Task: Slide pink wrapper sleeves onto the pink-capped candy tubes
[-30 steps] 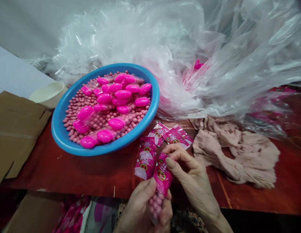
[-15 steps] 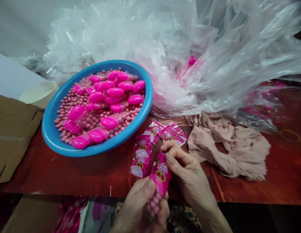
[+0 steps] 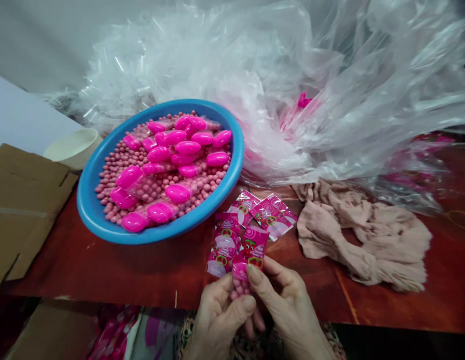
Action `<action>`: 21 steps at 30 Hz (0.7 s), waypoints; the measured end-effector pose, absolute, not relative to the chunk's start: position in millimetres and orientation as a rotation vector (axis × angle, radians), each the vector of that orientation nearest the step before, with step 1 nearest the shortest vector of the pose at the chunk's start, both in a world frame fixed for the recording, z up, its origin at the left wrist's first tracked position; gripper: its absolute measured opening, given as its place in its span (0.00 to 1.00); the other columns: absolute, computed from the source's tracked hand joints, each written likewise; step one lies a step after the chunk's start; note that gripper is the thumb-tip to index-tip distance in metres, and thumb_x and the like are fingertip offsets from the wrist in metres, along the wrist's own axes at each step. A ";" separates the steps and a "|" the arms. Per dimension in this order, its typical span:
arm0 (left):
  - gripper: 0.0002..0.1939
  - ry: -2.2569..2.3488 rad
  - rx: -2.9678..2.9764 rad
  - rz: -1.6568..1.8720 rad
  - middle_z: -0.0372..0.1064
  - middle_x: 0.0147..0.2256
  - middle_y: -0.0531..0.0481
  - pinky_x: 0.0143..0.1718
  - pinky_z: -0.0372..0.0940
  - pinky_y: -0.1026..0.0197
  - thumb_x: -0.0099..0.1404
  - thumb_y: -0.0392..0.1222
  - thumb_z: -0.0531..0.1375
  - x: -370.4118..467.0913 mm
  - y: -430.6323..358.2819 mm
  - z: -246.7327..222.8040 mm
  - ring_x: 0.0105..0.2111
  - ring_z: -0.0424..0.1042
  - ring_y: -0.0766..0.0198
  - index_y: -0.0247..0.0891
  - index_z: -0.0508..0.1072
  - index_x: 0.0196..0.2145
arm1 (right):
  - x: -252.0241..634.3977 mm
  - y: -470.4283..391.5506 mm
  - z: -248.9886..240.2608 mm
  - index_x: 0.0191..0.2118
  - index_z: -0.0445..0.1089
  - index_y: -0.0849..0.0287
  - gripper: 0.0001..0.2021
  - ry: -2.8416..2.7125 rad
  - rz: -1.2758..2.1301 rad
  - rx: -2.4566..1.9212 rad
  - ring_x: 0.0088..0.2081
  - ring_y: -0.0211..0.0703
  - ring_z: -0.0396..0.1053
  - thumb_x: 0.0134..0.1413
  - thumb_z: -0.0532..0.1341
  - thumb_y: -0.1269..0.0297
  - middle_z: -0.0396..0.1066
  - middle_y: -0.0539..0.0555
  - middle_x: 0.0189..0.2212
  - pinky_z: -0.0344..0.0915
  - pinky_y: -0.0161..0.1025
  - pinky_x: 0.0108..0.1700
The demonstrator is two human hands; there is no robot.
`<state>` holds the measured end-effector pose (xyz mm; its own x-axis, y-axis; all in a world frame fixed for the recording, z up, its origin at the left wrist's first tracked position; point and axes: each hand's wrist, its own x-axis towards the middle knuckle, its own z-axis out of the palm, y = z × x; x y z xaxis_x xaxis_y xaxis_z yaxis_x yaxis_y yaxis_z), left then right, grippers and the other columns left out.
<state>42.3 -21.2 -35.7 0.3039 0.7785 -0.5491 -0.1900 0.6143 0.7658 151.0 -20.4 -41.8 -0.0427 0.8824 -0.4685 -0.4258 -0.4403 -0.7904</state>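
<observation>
Between my two hands, over the table's front edge, is a small candy tube (image 3: pixel 240 288) with pink balls inside and a bright pink cap, its upper end covered by a printed pink wrapper (image 3: pixel 254 245). My left hand (image 3: pixel 224 312) grips the tube's lower part from the left, thumb across the front. My right hand (image 3: pixel 283 295) pinches the wrapper's lower right edge between thumb and fingers. Just beyond lie several flat printed pink wrappers (image 3: pixel 273 215). A blue basin (image 3: pixel 85 210) to the left holds loose pink balls and several pink-capped tubes (image 3: pixel 177 193).
A crumpled beige cloth (image 3: pixel 390 245) lies right of the wrappers on the red-brown table (image 3: pixel 142 275). Clear plastic bags (image 3: pixel 255 60) pile up along the back. At left are a cardboard box (image 3: pixel 29 210) and a cream bowl (image 3: pixel 72 147).
My right hand has moved from the wrapper's top end down to its lower edge beside the tube. My left thumb has shifted lower. The whole view has shifted slightly.
</observation>
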 end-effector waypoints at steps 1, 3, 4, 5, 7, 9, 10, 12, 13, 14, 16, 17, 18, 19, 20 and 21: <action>0.18 1.089 0.650 0.712 0.65 0.18 0.53 0.20 0.51 0.68 0.54 0.53 0.64 42.3 -21.8 -35.8 0.16 0.58 0.73 0.32 0.73 0.31 | 148.5 -21.5 -43.4 0.28 0.71 0.62 0.18 -0.527 1.667 -1.210 0.11 0.26 0.55 0.44 0.67 0.49 0.65 0.46 0.15 0.52 0.23 0.12; 0.19 1.127 0.669 0.716 0.63 0.17 0.54 0.18 0.48 0.68 0.54 0.54 0.62 42.3 -23.4 -35.5 0.15 0.55 0.74 0.32 0.72 0.29 | 145.4 -25.6 -48.0 0.27 0.73 0.62 0.15 -0.501 1.645 -1.183 0.12 0.25 0.56 0.41 0.70 0.54 0.67 0.47 0.17 0.54 0.22 0.13; 0.19 1.158 0.693 0.712 0.62 0.17 0.55 0.18 0.47 0.68 0.54 0.55 0.62 42.3 -24.2 -34.8 0.15 0.54 0.74 0.32 0.71 0.28 | 144.7 -28.4 -50.7 0.28 0.74 0.62 0.13 -0.498 1.638 -1.171 0.13 0.25 0.57 0.42 0.70 0.57 0.68 0.47 0.17 0.56 0.22 0.15; 0.19 1.204 0.727 0.707 0.61 0.16 0.55 0.17 0.47 0.68 0.55 0.54 0.61 42.4 -24.6 -33.7 0.15 0.53 0.74 0.32 0.71 0.27 | 144.5 -31.1 -53.4 0.29 0.75 0.61 0.11 -0.499 1.636 -1.165 0.14 0.26 0.58 0.43 0.70 0.58 0.68 0.47 0.17 0.58 0.22 0.16; 0.15 1.304 0.802 0.702 0.59 0.16 0.57 0.17 0.46 0.68 0.56 0.51 0.60 43.2 -24.0 -30.5 0.16 0.52 0.73 0.33 0.71 0.27 | 145.6 -35.4 -58.4 0.30 0.76 0.59 0.08 -0.468 1.668 -1.125 0.18 0.28 0.63 0.46 0.69 0.60 0.70 0.47 0.18 0.63 0.23 0.21; 0.10 1.380 0.864 0.702 0.56 0.17 0.58 0.17 0.47 0.68 0.57 0.45 0.59 44.9 -21.3 -26.3 0.16 0.51 0.73 0.34 0.71 0.27 | 148.1 -36.3 -61.9 0.31 0.77 0.56 0.06 -0.390 1.706 -1.048 0.22 0.31 0.68 0.46 0.69 0.62 0.72 0.48 0.20 0.66 0.24 0.26; 0.08 1.402 0.898 0.707 0.55 0.17 0.59 0.18 0.48 0.69 0.56 0.42 0.59 46.0 -19.4 -24.2 0.17 0.51 0.73 0.35 0.72 0.26 | 149.7 -35.4 -62.7 0.31 0.77 0.55 0.07 -0.355 1.719 -1.002 0.23 0.33 0.69 0.44 0.70 0.62 0.74 0.49 0.22 0.67 0.26 0.28; 0.04 1.420 0.973 0.718 0.54 0.18 0.58 0.20 0.51 0.69 0.53 0.37 0.59 48.6 -15.6 -20.3 0.19 0.53 0.72 0.35 0.74 0.25 | 153.2 -31.7 -61.7 0.33 0.77 0.54 0.11 -0.292 1.745 -0.905 0.25 0.35 0.71 0.40 0.72 0.59 0.75 0.50 0.24 0.69 0.30 0.30; 0.03 1.432 1.014 0.721 0.55 0.18 0.58 0.21 0.52 0.69 0.51 0.35 0.60 50.0 -14.3 -18.6 0.19 0.54 0.71 0.35 0.75 0.24 | 154.9 -29.5 -59.6 0.34 0.77 0.54 0.13 -0.273 1.759 -0.865 0.25 0.37 0.71 0.40 0.72 0.57 0.75 0.50 0.24 0.69 0.32 0.31; 0.03 1.437 1.061 0.726 0.56 0.18 0.58 0.22 0.53 0.69 0.49 0.33 0.60 51.3 -13.6 -17.2 0.20 0.55 0.71 0.35 0.75 0.24 | 156.5 -27.3 -56.6 0.35 0.76 0.55 0.14 -0.254 1.776 -0.826 0.25 0.38 0.71 0.40 0.72 0.56 0.74 0.51 0.24 0.69 0.34 0.33; 0.05 1.435 1.174 0.748 0.60 0.19 0.57 0.22 0.55 0.69 0.48 0.32 0.61 53.7 -14.1 -15.0 0.20 0.57 0.71 0.36 0.76 0.25 | 158.8 -24.0 -49.0 0.34 0.76 0.56 0.12 -0.200 1.813 -0.751 0.26 0.38 0.71 0.42 0.70 0.57 0.73 0.51 0.23 0.68 0.35 0.34; 0.05 1.436 1.239 0.767 0.62 0.20 0.57 0.23 0.55 0.69 0.49 0.31 0.61 54.8 -15.2 -14.1 0.20 0.58 0.71 0.36 0.77 0.25 | 159.4 -23.1 -45.3 0.33 0.76 0.56 0.10 -0.184 1.819 -0.727 0.26 0.38 0.71 0.43 0.70 0.58 0.72 0.50 0.22 0.68 0.34 0.34; 0.05 1.440 1.304 0.789 0.63 0.20 0.57 0.23 0.56 0.70 0.50 0.31 0.61 55.7 -16.9 -13.4 0.20 0.59 0.71 0.35 0.77 0.26 | 159.7 -22.9 -42.3 0.32 0.75 0.56 0.09 -0.186 1.811 -0.719 0.25 0.38 0.70 0.44 0.70 0.59 0.72 0.50 0.21 0.67 0.33 0.33; 0.04 1.447 1.365 0.807 0.64 0.20 0.57 0.24 0.57 0.70 0.51 0.32 0.61 56.4 -18.9 -12.8 0.20 0.59 0.71 0.35 0.76 0.26 | 159.5 -23.3 -40.4 0.31 0.75 0.55 0.08 -0.201 1.800 -0.723 0.25 0.38 0.70 0.44 0.69 0.59 0.71 0.50 0.20 0.66 0.33 0.31; 0.03 1.461 1.418 0.812 0.63 0.20 0.57 0.24 0.57 0.70 0.53 0.33 0.61 56.8 -21.0 -12.6 0.19 0.59 0.71 0.35 0.76 0.26 | 159.1 -24.2 -39.8 0.32 0.75 0.55 0.08 -0.229 1.789 -0.736 0.24 0.39 0.69 0.44 0.69 0.59 0.71 0.50 0.20 0.66 0.33 0.30; 0.03 1.482 1.464 0.804 0.61 0.19 0.58 0.23 0.57 0.71 0.54 0.33 0.60 57.0 -23.2 -12.6 0.19 0.58 0.72 0.35 0.75 0.25 | 158.4 -25.6 -40.5 0.32 0.75 0.55 0.09 -0.270 1.772 -0.764 0.25 0.40 0.69 0.43 0.69 0.59 0.72 0.51 0.20 0.66 0.33 0.29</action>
